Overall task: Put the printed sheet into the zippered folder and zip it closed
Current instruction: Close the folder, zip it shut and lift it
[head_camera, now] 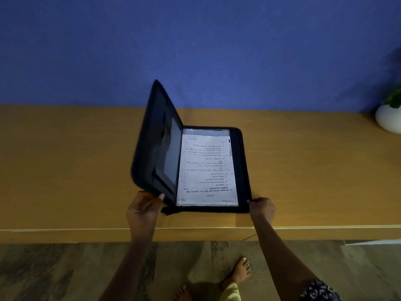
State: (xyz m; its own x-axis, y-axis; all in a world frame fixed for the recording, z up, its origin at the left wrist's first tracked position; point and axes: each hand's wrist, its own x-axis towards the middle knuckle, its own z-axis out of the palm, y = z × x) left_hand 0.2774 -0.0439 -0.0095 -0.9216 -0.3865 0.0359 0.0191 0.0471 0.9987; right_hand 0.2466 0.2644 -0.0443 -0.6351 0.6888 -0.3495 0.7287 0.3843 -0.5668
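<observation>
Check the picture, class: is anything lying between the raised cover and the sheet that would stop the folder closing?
Nothing visible does. The sheet lies flat inside the folder; the left hand holds the cover and the right hand the base corner.

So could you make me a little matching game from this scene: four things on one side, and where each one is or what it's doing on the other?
Things:
1. printed sheet
2. folder cover
3. left hand
4. white pot

Places or states:
A. far right on the table
B. lying flat inside the folder
C. raised at an angle
D. gripping the cover's near corner

Pairs: 1-B, 2-C, 3-D, 4-A
</observation>
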